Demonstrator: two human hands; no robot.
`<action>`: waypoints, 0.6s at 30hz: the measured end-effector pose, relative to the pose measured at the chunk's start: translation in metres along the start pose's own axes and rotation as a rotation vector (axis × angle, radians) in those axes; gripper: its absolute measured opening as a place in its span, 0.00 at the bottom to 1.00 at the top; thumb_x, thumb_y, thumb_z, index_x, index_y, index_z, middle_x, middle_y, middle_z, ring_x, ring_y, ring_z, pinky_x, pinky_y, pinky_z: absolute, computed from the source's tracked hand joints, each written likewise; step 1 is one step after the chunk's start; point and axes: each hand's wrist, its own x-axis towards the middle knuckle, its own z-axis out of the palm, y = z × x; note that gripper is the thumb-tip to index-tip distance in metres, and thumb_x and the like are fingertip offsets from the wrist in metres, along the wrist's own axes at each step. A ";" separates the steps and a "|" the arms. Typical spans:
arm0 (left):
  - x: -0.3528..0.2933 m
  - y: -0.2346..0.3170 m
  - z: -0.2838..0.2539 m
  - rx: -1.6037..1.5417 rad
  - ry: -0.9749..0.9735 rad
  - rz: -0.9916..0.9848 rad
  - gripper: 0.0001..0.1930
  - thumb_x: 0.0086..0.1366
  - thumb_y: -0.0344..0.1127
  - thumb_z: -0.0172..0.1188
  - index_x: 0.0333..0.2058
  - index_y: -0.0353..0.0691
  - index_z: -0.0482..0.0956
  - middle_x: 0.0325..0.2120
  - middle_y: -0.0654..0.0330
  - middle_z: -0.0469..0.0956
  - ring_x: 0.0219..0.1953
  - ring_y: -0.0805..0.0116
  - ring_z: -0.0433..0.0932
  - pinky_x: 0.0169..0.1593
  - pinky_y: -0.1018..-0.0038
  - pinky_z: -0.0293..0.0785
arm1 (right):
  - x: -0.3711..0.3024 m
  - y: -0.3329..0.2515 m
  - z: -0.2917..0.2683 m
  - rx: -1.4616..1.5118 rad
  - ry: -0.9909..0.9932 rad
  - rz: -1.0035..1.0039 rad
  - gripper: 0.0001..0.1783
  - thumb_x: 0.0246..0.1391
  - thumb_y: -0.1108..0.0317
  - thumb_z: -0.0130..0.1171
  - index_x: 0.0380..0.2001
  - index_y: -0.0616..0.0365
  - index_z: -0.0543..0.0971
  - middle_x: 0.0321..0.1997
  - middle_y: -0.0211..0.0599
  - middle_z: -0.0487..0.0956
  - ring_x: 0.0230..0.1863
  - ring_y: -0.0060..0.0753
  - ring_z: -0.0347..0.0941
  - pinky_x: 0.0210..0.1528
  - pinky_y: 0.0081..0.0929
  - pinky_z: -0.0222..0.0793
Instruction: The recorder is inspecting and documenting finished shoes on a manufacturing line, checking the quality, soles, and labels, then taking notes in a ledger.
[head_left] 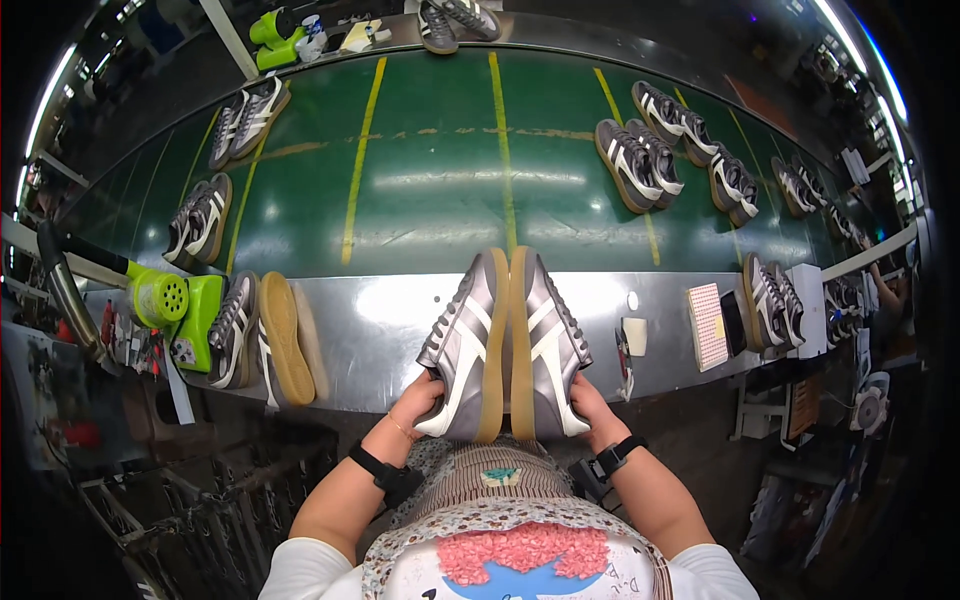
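I hold a pair of grey sneakers with white stripes and gum soles in front of my body, over the edge of the metal worktop (385, 330). My left hand (412, 402) has its fingers inside the heel opening of the left sneaker (462, 345). Likewise, my right hand (592, 402) grips the right sneaker (546, 345) by its heel opening. Toes point away from me, and the two soles face each other, almost touching. The fingers inside both shoes are partly hidden.
Beyond the worktop runs a green belt (430, 200) with yellow lines, carrying several sneaker pairs. At left are a lime-green device (195, 320), an upright sneaker (235, 330) and one showing its sole (287, 340). Scissors (624, 365), a notepad (707, 327) and another pair (772, 305) lie right.
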 end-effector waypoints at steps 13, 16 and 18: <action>-0.011 -0.008 -0.001 -0.286 -0.154 -0.097 0.24 0.61 0.26 0.50 0.56 0.37 0.59 0.48 0.52 0.70 0.45 0.60 0.75 0.46 0.67 0.75 | -0.022 0.007 0.030 0.223 -0.123 0.022 0.27 0.53 0.76 0.48 0.57 0.59 0.59 0.52 0.43 0.69 0.49 0.35 0.71 0.48 0.30 0.71; -0.012 -0.010 -0.003 -0.284 -0.172 -0.099 0.23 0.61 0.26 0.50 0.56 0.37 0.59 0.48 0.52 0.70 0.45 0.61 0.75 0.47 0.67 0.75 | -0.018 0.012 0.023 0.228 -0.136 0.035 0.27 0.53 0.75 0.48 0.57 0.59 0.59 0.52 0.43 0.69 0.49 0.35 0.71 0.48 0.30 0.71; -0.017 -0.009 -0.003 -0.248 -0.178 -0.075 0.23 0.60 0.25 0.50 0.55 0.37 0.60 0.48 0.52 0.70 0.45 0.61 0.75 0.47 0.68 0.74 | -0.018 0.015 0.020 0.222 -0.144 0.038 0.26 0.54 0.75 0.48 0.57 0.59 0.59 0.52 0.43 0.69 0.49 0.35 0.71 0.48 0.30 0.71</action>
